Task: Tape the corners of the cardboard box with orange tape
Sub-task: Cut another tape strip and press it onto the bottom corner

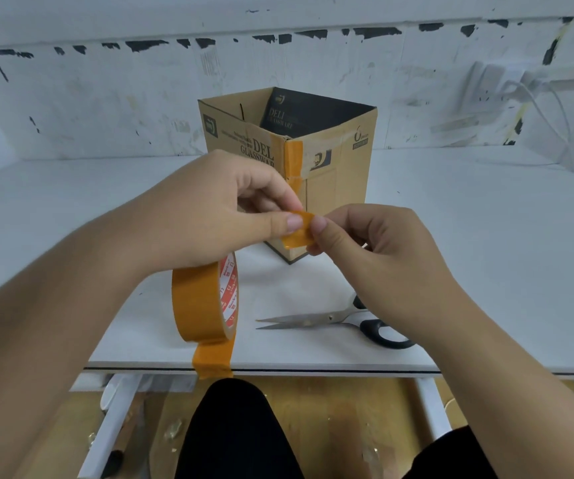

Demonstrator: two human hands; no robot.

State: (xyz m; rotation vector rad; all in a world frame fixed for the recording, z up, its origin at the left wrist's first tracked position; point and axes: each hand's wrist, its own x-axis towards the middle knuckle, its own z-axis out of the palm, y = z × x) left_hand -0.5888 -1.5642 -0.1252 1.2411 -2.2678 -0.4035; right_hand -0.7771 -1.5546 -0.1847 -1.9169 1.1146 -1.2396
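White and scuffed, the wall behind fills the top of the frame with chipped black marks, and at the upper right a power strip (506,83) with white cables (551,112) trails down toward the bench (451,236), a plain white slab whose front edge crosses the lower third of the frame, with a wooden floor and the person's dark trousers below it. On that bench, centre and slightly back, stands the cardboard box (240,140), open at the top and turned so one corner faces the camera; a run of orange tape already covers the upper part of that near corner (294,157). In front of it, mid-frame, both hands meet on a short cut piece of tape (297,233): the left hand (216,216) pinches its left edge between thumb and fingertips, and the right hand (375,250) pinches the right edge the same way, other fingers curled. This strip looks feather-light, limp and very sticky, apt to fold onto itself or cling to skin, so holding it by the outermost edges and keeping it taut seems wisest. The box looks light and fairly stiff, likely to slide when pressed, so bracing a wall would help. The tape roll (199,302) stands on edge at the lower left of centre, its free end stuck over the bench lip, and scissors (334,319) lie to its right, partly under the right wrist.
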